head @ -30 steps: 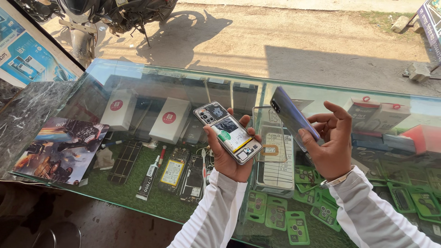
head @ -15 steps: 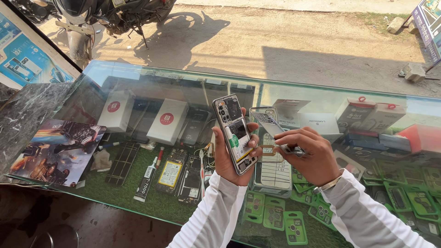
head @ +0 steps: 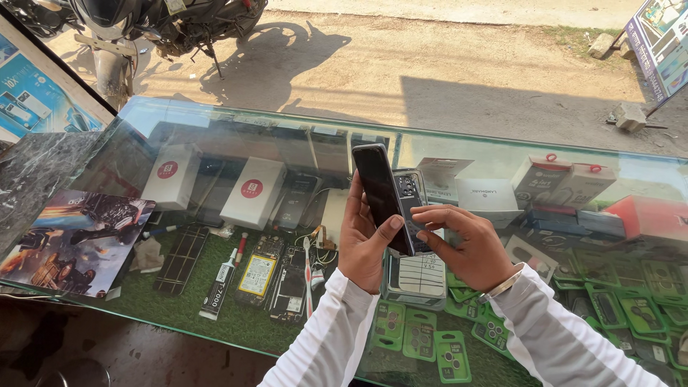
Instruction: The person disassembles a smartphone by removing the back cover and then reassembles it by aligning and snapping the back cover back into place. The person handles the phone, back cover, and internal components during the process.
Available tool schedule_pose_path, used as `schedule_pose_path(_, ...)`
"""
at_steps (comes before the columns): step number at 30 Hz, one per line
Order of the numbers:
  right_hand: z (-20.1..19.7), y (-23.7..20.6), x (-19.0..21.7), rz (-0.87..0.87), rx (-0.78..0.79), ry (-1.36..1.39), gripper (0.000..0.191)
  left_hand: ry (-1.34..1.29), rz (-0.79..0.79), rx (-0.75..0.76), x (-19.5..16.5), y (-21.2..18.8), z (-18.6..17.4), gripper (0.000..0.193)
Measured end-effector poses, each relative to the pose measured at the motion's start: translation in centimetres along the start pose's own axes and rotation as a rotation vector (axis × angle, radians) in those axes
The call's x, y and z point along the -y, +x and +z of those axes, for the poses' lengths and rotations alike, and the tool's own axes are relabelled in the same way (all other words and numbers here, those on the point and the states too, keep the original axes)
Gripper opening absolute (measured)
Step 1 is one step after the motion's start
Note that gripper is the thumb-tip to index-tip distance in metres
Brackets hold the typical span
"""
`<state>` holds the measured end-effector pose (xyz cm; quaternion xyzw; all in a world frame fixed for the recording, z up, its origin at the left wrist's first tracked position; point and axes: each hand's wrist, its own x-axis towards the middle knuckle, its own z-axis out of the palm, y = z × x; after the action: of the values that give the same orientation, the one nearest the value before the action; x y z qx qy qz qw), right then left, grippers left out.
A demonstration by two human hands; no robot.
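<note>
Over a glass counter (head: pixel 215 125) my left hand (head: pixel 362 251) grips a smartphone (head: pixel 380 190) upright, its dark screen turned toward me. My right hand (head: pixel 469 251) holds a grey back cover (head: pixel 412 190) with a camera cutout against the phone's rear side, fingertips pressing on its edge. The two parts touch along their length. Both arms wear white sleeves, and a metal bracelet circles my right wrist.
Under the glass lie white boxes with red dots (head: pixel 252 190), bare phone boards and batteries (head: pixel 258 276), a glue tube (head: pixel 215 294), green card packs (head: pixel 444 355) and boxed goods (head: pixel 566 183). A printed mat (head: pixel 72 244) lies left. A motorcycle (head: pixel 136 29) stands on the dirt road beyond.
My left hand has turned the phone from showing its open inner side to showing its dark screen. My right hand has brought the back cover in against the phone's rear.
</note>
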<state>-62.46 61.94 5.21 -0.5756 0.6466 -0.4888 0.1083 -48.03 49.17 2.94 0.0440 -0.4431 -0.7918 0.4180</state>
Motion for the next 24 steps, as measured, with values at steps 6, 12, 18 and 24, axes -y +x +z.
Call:
schedule_pose_path(6, 0.1, -0.5, -1.4, 0.146, -0.050, 0.454, 0.051, 0.284, -0.001, 0.107, 0.3, -0.7, 0.9, 0.091)
schedule_pose_path(12, 0.5, -0.6, -2.4, 0.233, -0.212, 0.627, 0.063, 0.313, -0.043, 0.124, 0.0, -0.9, 1.7, 0.085)
schedule_pose_path(18, 0.5, -0.7, -2.8, 0.192, -0.238, 0.689, 0.048, 0.260, -0.044, 0.109, -0.4, -0.7, 1.8, 0.087)
schedule_pose_path(24, 0.1, -0.4, -2.5, 0.261, -0.261, 0.715, 0.045, 0.222, -0.044, 0.101, 0.1, -0.7, 1.5, 0.086)
